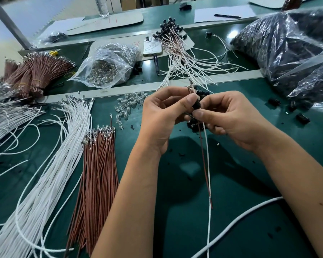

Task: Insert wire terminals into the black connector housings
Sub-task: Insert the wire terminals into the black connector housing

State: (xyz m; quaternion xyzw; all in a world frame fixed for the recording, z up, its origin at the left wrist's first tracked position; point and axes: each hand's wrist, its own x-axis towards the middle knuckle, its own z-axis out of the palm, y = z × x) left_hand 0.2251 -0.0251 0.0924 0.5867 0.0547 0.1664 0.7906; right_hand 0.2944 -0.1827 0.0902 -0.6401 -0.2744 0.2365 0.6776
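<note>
Black connector housing (196, 106) sits pinched between your two thumbs, above the green mat (231, 183). Left hand (162, 112) grips it from the left, right hand (229, 116) from the right, equally near. White wire (207, 164) and brown wire (203, 155) hang down toward you; the push would likely run along that axis.

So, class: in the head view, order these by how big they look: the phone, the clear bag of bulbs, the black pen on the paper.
1. Clear bag of bulbs
2. Phone
3. Black pen, though it lies farthest away, so unsure.
</note>
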